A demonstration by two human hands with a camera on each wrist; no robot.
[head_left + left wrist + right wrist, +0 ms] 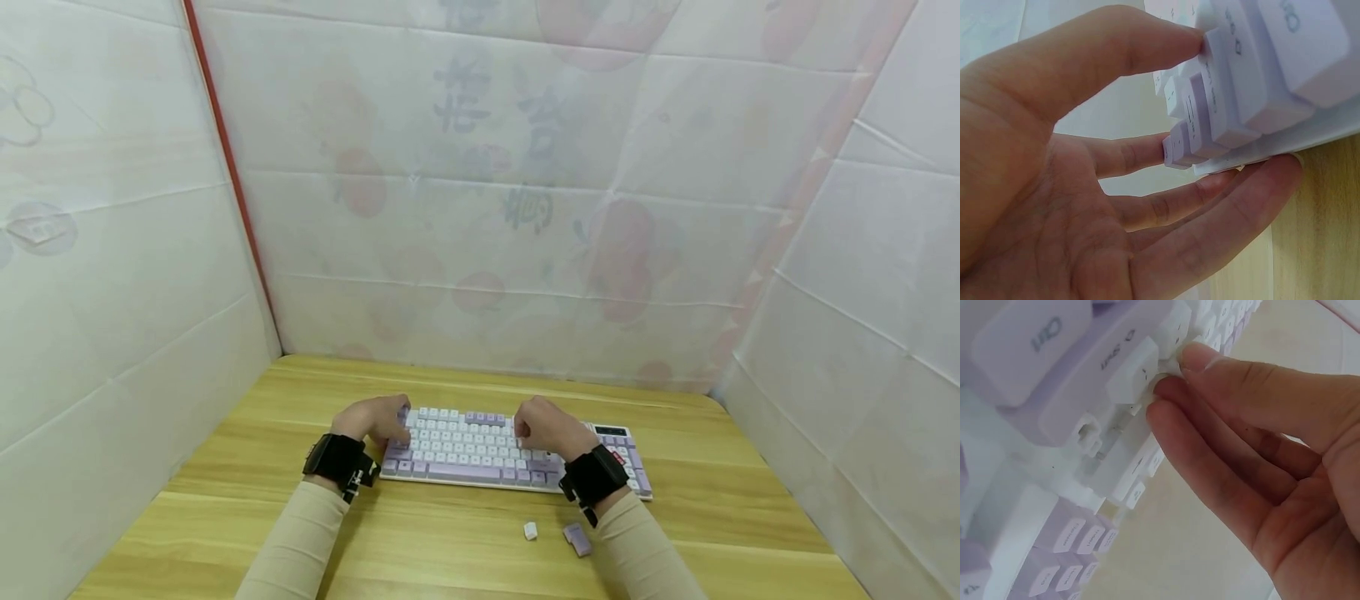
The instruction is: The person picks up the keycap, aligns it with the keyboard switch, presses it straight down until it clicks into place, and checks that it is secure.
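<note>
A white and purple keyboard lies on the wooden table. My left hand grips its left end; in the left wrist view the thumb presses on the purple keycaps while other fingers rest along the edge. My right hand is over the right part of the main keys. Its thumb and fingers pinch a small white keycap, mostly hidden by the fingertips. Close by, a bare key switch shows in a gap next to the purple Shift keycap.
In front of the keyboard lie a loose white keycap and a loose purple piece, which looks like one or more keycaps. Pale cloth walls enclose the table at the back and both sides.
</note>
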